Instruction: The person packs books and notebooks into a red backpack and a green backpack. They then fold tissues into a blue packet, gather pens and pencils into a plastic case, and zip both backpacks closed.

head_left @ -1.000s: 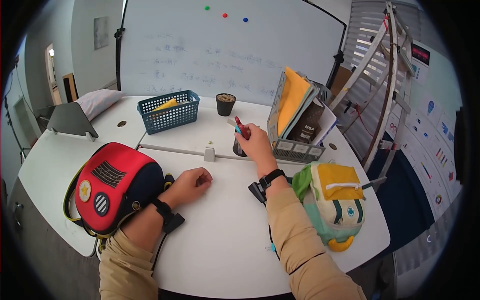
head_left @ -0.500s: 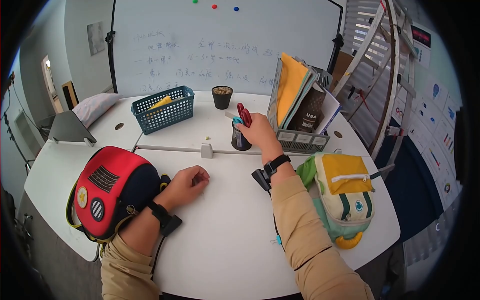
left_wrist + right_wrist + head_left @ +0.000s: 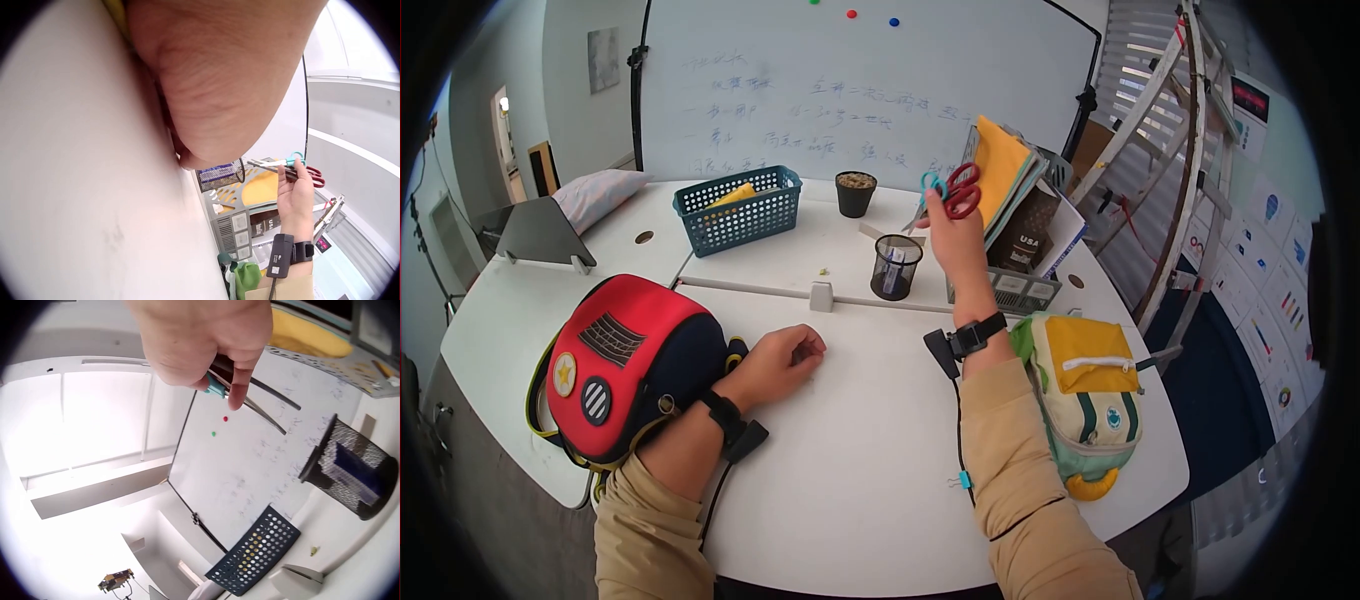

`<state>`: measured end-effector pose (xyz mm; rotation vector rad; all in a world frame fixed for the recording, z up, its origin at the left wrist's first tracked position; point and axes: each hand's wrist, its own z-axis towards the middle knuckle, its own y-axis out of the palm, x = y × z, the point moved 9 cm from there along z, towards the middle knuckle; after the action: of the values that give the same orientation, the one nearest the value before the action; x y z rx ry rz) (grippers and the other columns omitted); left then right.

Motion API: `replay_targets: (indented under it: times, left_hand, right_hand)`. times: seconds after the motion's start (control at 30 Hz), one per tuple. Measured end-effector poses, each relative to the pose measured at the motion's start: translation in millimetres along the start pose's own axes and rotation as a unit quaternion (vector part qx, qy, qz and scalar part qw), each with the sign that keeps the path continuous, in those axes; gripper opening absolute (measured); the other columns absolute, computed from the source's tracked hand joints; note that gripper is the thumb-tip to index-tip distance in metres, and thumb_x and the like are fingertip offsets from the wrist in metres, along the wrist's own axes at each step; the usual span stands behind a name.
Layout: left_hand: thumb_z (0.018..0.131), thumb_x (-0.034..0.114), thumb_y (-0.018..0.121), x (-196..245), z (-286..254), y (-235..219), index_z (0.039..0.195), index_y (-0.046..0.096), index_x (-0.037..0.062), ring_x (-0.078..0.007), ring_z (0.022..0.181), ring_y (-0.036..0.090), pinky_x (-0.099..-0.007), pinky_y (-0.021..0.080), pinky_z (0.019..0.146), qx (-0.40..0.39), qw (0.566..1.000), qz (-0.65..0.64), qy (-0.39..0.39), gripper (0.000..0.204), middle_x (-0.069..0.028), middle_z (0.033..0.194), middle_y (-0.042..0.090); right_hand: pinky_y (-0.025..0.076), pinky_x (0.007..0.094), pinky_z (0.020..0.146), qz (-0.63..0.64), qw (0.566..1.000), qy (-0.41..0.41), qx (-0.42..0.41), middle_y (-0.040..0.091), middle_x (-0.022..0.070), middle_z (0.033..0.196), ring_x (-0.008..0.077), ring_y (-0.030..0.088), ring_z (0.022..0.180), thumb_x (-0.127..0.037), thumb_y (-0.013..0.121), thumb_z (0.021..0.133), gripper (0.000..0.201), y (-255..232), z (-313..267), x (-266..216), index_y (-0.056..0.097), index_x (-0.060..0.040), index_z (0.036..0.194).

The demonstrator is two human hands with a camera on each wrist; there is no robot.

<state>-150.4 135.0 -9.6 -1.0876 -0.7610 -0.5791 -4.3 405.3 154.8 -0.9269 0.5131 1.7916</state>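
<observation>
My right hand (image 3: 958, 245) grips scissors with red handles (image 3: 963, 190) and scissors with a teal handle (image 3: 933, 184), raised above the black mesh pen cup (image 3: 897, 268). Their blades point out past the fingers toward the whiteboard, as the right wrist view shows. Blue and white items stand inside the cup. My left hand (image 3: 772, 368) rests on the white table, fingers loosely curled with nothing in them, beside the red and navy bag (image 3: 635, 350). In the left wrist view its palm side hides most of its fingers.
A teal perforated basket (image 3: 738, 212) with a yellow item stands at the back left, near a potted plant (image 3: 855, 195). At the right are a grey file holder (image 3: 1010, 290) with folders and a cream and yellow backpack (image 3: 1090, 400). A whiteboard (image 3: 830, 120) rises behind.
My right hand has lifted the red- and teal-handled scissors up out of the mesh cup and moved slightly right. My left hand has stayed resting on the table.
</observation>
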Motion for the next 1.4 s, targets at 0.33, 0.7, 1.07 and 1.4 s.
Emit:
replay_targets:
  times: [0.33, 0.7, 1.07, 1.4]
  left_hand:
    - [0.11, 0.005, 0.075, -3.8, -5.0, -22.9, 0.122, 0.073, 0.0017, -0.013, 0.099, 0.073, -0.0305, 0.061, 0.086, 0.121, 0.993, 0.011, 0.003, 0.013, -0.0058, 0.107, 0.077]
    - [0.113, 0.008, 0.072, -93.8, 8.1, -40.9, 0.131, 0.068, 0.0, -0.0157, 0.107, 0.073, -0.0322, 0.061, 0.094, 0.282, 0.942, -0.167, -0.07, 0.02, -0.0083, 0.12, 0.078]
    - [0.108, 0.007, 0.075, -74.7, 3.4, -35.5, 0.123, 0.073, -0.0016, -0.0187, 0.102, 0.078, -0.0338, 0.062, 0.09, 0.261, 0.959, -0.099, -0.047, 0.017, -0.0107, 0.111, 0.082]
    - [0.108, 0.005, 0.074, -69.5, 3.7, -33.0, 0.122, 0.073, -0.002, -0.0158, 0.101, 0.076, -0.0319, 0.062, 0.092, 0.226, 0.968, -0.091, -0.065, 0.015, -0.0091, 0.11, 0.08]
  right_hand:
    - [0.063, 0.0397, 0.085, -0.048, 0.919, 0.042, -0.389, 0.079, 0.0118, 0.108, 0.0217, 0.077, 0.091, -0.032, 0.071, 0.116, 0.032, 87.1, -78.9, -53.6, 0.067, -0.0026, 0.128]
    - [0.062, 0.0387, 0.096, -0.245, 0.735, -0.026, -0.632, 0.083, 0.0147, 0.12, 0.0274, 0.08, 0.109, 0.007, 0.076, 0.095, 0.037, 149.4, -210.3, -28.7, 0.078, -0.006, 0.129]
    - [0.063, 0.0389, 0.104, -0.228, 0.736, 0.0, -0.637, 0.085, 0.0125, 0.12, 0.0264, 0.08, 0.115, 0.008, 0.076, 0.095, 0.035, 131.9, -183.1, -9.7, 0.079, -0.0021, 0.128]
    - [0.064, 0.0366, 0.096, -0.259, 0.72, 0.085, -0.638, 0.087, 0.0127, 0.127, 0.025, 0.083, 0.116, 0.004, 0.071, 0.096, 0.049, 106.4, -163.3, 7.2, 0.073, -0.0007, 0.144]
